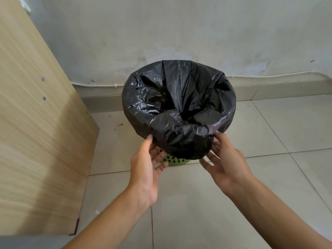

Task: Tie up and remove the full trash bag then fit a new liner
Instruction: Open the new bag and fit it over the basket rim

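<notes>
I look down at a tiled floor [188, 203] that meets a pale wall [161, 33], with a wooden cabinet side [36, 132] filling the left of my view. Against the wall stands a green perforated bin [173, 160], almost wholly hidden by the black bag [179, 108] that lines it; the bag's mouth is folded out over the rim and its skirt hangs down the near side. I cannot see into the bottom of the bag, so I cannot tell whether it is full, nor whether this is the old bag or the new liner already fitted. If it is the old one, I judge we are at the very start: freeing the bag's edge from the rim. My left hand [149, 168] is at the lower left of the skirt, palm up, fingers [158, 155] loosely spread beneath the hanging plastic, thumb just at its edge, gripping nothing. My right hand [224, 164] mirrors it at the lower right, fingers straight and spread, tips just touching or just beside the plastic. The next move calls for pinching the hem on both sides and peeling it up over the rim evenly, gathering it toward the middle without tearing the thin film or tipping the light bin.
</notes>
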